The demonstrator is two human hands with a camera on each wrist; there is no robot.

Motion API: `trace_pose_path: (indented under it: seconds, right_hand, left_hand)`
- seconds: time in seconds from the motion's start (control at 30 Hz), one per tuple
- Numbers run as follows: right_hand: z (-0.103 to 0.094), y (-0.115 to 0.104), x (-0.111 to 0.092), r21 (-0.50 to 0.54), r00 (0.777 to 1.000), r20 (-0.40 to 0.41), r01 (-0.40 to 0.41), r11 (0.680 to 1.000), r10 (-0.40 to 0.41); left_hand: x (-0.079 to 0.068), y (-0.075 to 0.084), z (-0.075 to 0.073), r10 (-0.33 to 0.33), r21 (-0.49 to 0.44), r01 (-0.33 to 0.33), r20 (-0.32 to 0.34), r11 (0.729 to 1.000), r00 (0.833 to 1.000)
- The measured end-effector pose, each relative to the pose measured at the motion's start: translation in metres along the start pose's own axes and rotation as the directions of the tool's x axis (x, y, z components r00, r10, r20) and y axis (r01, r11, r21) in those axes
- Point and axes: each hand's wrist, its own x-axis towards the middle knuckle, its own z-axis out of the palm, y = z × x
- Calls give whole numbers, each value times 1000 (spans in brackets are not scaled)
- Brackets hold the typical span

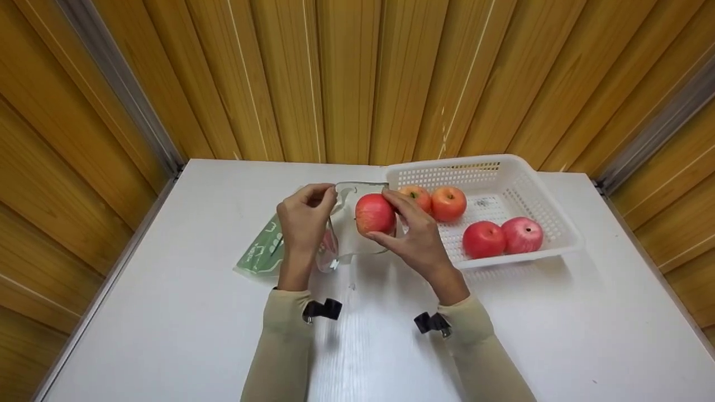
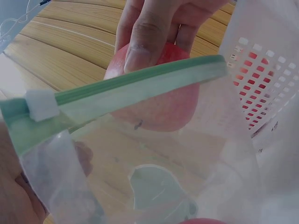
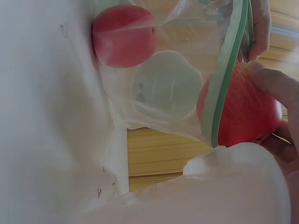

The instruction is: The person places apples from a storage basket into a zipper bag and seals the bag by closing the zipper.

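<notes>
My right hand (image 1: 418, 237) grips a red apple (image 1: 373, 213) between thumb and fingers. The apple is at the mouth of a clear zip bag (image 1: 261, 252) with green printing, partly behind its film in the left wrist view. My left hand (image 1: 301, 223) pinches the rim of the bag's mouth at one side. A white slider (image 2: 42, 105) sits at one end of the green zip strip (image 2: 140, 77), and the mouth is spread apart. Another red apple (image 3: 124, 37) lies inside the bag, low down, in the right wrist view.
A white perforated plastic basket (image 1: 558, 223) stands on the right of the white table (image 1: 167, 312), close beside my right hand. Two orange-red apples (image 1: 448, 203) lie at its left, and two redder apples (image 1: 484, 239) near its front. A wood-look wall (image 1: 346, 84) rises behind.
</notes>
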Motion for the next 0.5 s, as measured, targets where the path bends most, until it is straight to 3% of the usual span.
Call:
trace_pose_path:
  seconds: [0.5]
  right_hand:
    - [2,2,0,-32,999,-6,38,999,-38]
  left_hand:
    - [-1,2,0,60,-17,-60,-18,998,998]
